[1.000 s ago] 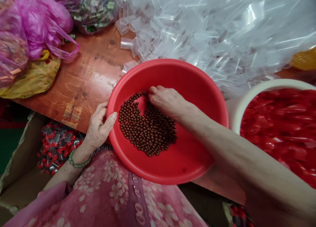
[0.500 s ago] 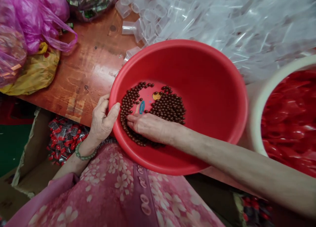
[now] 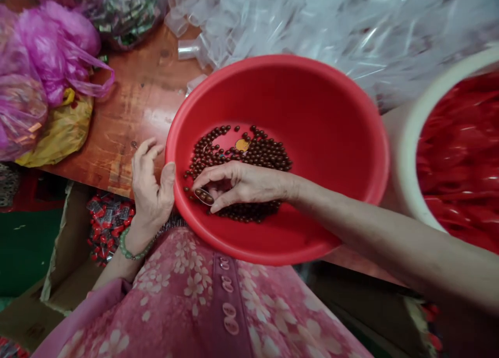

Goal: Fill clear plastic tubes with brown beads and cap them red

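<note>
Inside a red plastic basin, small round dark-brown balls lie spread over the bottom. My right hand is low in the basin, with thumb and fingers closed around a small round-mouthed cup. A few brown balls show in the cup's mouth; its body is hidden by my fingers. At the basin's left rim, my left hand has its fingers apart and holds nothing. Its thumb rests at or just beside the rim.
Clear plastic cups are heaped behind the basin. A white tub of red plastic pieces stands right. Pink bags and a yellow bag sit left on the wooden table. A cardboard box holds small red-capped packs.
My right hand has risen from the balls, turned, and now shows the cup with balls in it. My left hand's fingers have loosened from the rim. Balls have spread over the basin's printed label.
</note>
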Demonstrator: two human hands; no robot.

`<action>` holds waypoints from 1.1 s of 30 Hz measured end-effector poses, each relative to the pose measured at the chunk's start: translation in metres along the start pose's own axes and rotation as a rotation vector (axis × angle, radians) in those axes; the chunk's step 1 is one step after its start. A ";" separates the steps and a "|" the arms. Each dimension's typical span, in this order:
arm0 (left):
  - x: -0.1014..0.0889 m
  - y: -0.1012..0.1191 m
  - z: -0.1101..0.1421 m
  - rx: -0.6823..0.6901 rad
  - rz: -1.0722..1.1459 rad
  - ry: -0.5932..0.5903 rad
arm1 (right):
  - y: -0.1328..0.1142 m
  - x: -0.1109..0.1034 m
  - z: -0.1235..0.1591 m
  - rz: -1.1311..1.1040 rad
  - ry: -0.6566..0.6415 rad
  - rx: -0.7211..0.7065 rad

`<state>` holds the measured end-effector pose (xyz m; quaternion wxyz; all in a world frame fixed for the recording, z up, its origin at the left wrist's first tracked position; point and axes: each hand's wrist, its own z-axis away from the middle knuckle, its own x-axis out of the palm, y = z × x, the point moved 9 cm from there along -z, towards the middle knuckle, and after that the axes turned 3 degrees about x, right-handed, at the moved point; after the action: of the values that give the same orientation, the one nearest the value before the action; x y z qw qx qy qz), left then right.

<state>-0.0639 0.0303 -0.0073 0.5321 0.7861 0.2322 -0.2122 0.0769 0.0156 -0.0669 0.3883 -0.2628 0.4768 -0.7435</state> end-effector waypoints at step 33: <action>0.081 0.079 0.016 -0.118 0.767 -0.748 | -0.093 -0.026 0.109 0.392 0.594 -0.640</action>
<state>0.0464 0.0010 -0.0018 0.6611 0.6539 -0.2652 -0.2548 0.1439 0.0049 0.0617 0.2677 -0.0504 0.8128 -0.5150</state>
